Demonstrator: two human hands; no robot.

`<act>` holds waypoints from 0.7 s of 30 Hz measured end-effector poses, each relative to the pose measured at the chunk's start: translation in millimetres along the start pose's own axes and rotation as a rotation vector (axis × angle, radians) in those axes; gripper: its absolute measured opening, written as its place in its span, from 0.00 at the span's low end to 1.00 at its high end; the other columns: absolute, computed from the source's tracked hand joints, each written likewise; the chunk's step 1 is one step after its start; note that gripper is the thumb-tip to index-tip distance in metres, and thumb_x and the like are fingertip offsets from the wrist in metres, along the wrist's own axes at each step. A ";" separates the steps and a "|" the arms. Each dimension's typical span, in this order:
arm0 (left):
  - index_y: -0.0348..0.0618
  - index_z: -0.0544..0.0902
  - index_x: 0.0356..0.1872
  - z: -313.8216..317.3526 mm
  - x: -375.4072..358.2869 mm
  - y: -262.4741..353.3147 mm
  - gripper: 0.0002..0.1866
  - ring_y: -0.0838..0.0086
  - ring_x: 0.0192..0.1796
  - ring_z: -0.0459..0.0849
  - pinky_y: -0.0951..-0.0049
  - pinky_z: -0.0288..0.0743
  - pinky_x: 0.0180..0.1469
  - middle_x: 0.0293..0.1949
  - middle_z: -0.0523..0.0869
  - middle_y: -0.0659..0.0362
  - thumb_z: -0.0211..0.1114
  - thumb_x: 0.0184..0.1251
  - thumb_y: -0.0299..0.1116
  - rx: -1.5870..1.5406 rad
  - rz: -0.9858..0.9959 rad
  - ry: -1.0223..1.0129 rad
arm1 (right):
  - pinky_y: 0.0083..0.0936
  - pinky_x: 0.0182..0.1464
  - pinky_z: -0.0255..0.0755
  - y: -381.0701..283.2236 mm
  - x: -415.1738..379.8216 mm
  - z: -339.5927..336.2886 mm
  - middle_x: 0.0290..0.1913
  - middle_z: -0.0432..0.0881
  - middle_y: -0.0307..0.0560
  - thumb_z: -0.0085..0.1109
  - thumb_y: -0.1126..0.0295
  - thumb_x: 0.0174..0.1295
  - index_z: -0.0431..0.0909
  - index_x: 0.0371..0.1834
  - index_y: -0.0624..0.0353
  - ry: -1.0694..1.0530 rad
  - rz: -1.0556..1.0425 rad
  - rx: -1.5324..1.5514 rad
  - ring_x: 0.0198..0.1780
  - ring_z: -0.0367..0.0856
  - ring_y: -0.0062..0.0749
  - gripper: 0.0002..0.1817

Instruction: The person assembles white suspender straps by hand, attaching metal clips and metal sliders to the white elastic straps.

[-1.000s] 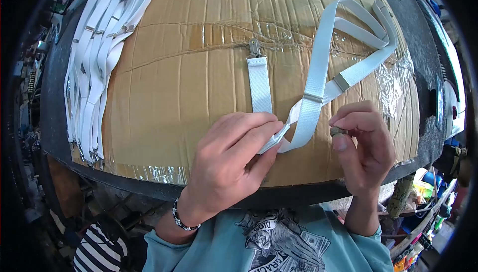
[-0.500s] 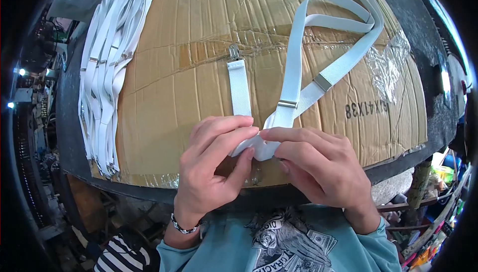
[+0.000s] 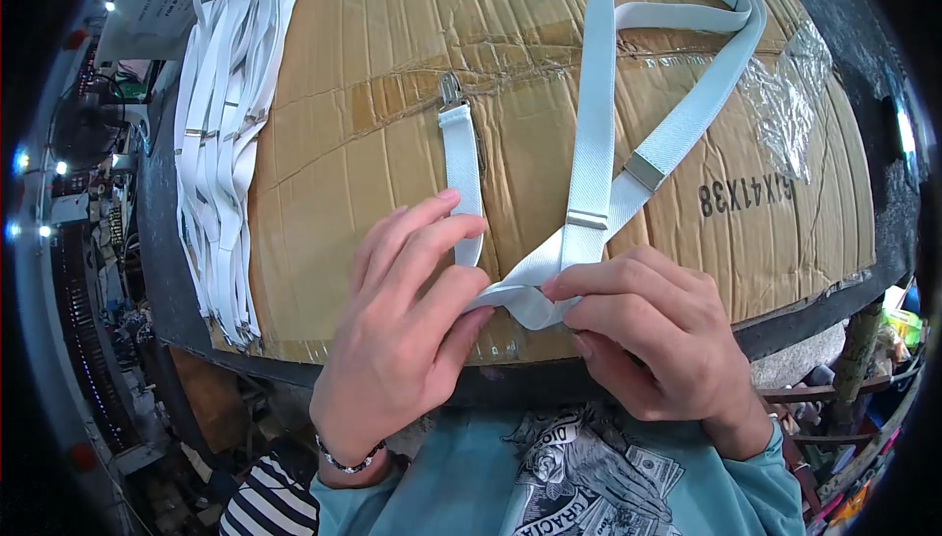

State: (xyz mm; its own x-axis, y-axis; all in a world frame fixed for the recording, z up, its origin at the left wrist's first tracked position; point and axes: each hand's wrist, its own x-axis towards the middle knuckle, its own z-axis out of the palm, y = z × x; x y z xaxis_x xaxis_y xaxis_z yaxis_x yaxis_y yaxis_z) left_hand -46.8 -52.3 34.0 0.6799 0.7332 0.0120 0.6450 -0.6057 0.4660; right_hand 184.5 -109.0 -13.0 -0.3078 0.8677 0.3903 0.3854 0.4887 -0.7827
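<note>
While our left hand (image 3: 397, 325) pinches a folded part of the white strap (image 3: 594, 124), our right hand (image 3: 653, 325) clamps it nearby between thumb and fingers. We have the strap looped on the cardboard (image 3: 343, 173), a metal clip (image 3: 450, 90) beyond our left hand, and a bundle of white straps (image 3: 228, 232) lying at the left.

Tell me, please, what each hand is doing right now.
Left hand: closed, pinching the white woven elastic strap.
Right hand: closed, pinching the same strap; whether it holds anything else cannot be told.
</note>
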 end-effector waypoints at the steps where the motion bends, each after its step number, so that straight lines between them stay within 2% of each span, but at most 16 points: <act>1: 0.38 0.82 0.38 -1.3 1.9 1.8 0.15 0.48 0.70 0.79 0.46 0.69 0.71 0.58 0.85 0.51 0.77 0.49 0.20 0.019 0.012 -0.007 | 0.33 0.39 0.81 -0.4 0.0 -0.4 0.51 0.84 0.46 0.69 0.79 0.44 0.77 0.41 0.61 0.007 0.005 -0.017 0.41 0.84 0.40 0.19; 5: 0.38 0.83 0.36 -0.7 7.4 -2.9 0.13 0.51 0.65 0.83 0.41 0.66 0.73 0.50 0.89 0.53 0.75 0.49 0.18 -0.023 0.085 0.033 | 0.31 0.39 0.80 -2.5 -1.4 1.4 0.51 0.84 0.47 0.68 0.75 0.47 0.78 0.41 0.61 0.048 -0.021 -0.120 0.41 0.83 0.37 0.16; 8: 0.38 0.83 0.35 6.5 6.2 -10.0 0.12 0.53 0.60 0.88 0.42 0.67 0.73 0.42 0.91 0.54 0.73 0.49 0.16 -0.127 0.075 0.126 | 0.31 0.38 0.81 -2.5 3.8 0.8 0.54 0.86 0.48 0.69 0.77 0.48 0.79 0.42 0.59 0.063 -0.114 -0.195 0.38 0.83 0.37 0.16; 11: 0.37 0.83 0.35 3.0 6.9 -11.9 0.12 0.54 0.56 0.90 0.43 0.67 0.73 0.40 0.92 0.53 0.73 0.48 0.16 -0.191 0.056 0.158 | 0.30 0.39 0.82 -11.1 16.3 -4.2 0.55 0.87 0.49 0.70 0.76 0.46 0.79 0.41 0.59 0.001 -0.145 -0.247 0.38 0.84 0.37 0.17; 14: 0.38 0.84 0.38 -8.7 10.4 -16.4 0.12 0.60 0.54 0.90 0.49 0.73 0.68 0.42 0.91 0.55 0.73 0.53 0.17 -0.284 0.117 0.135 | 0.31 0.41 0.83 -20.6 31.5 -12.9 0.56 0.87 0.50 0.70 0.75 0.48 0.79 0.41 0.60 -0.046 -0.141 -0.305 0.40 0.86 0.37 0.16; 17: 0.36 0.84 0.38 -19.2 11.6 -29.6 0.10 0.64 0.50 0.90 0.56 0.75 0.65 0.42 0.91 0.54 0.73 0.56 0.17 -0.660 -0.037 0.156 | 0.32 0.42 0.83 -22.5 49.0 -24.9 0.56 0.87 0.53 0.69 0.76 0.53 0.79 0.42 0.62 0.012 -0.137 -0.284 0.42 0.88 0.39 0.13; 18: 0.36 0.84 0.36 -24.0 15.0 -29.0 0.06 0.74 0.43 0.87 0.70 0.77 0.54 0.37 0.89 0.59 0.71 0.58 0.21 -0.720 -0.074 0.215 | 0.33 0.43 0.83 -24.8 53.9 -31.0 0.55 0.87 0.54 0.68 0.77 0.55 0.79 0.42 0.62 0.041 -0.131 -0.280 0.43 0.88 0.40 0.12; 21: 0.38 0.83 0.34 -67.4 25.4 -58.0 0.04 0.84 0.37 0.80 0.81 0.73 0.44 0.32 0.84 0.65 0.67 0.59 0.26 -0.867 -0.204 0.361 | 0.31 0.43 0.82 -34.6 66.0 -52.0 0.55 0.87 0.57 0.64 0.78 0.60 0.78 0.42 0.63 0.128 -0.120 -0.285 0.43 0.88 0.39 0.08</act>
State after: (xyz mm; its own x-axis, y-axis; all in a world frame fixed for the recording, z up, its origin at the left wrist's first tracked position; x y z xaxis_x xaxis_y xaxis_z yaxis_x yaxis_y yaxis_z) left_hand -90.4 22.3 67.0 0.3413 0.9379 0.0622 0.1585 -0.1227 0.9797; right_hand 196.0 -63.9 65.0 -0.2607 0.7980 0.5433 0.5868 0.5779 -0.5672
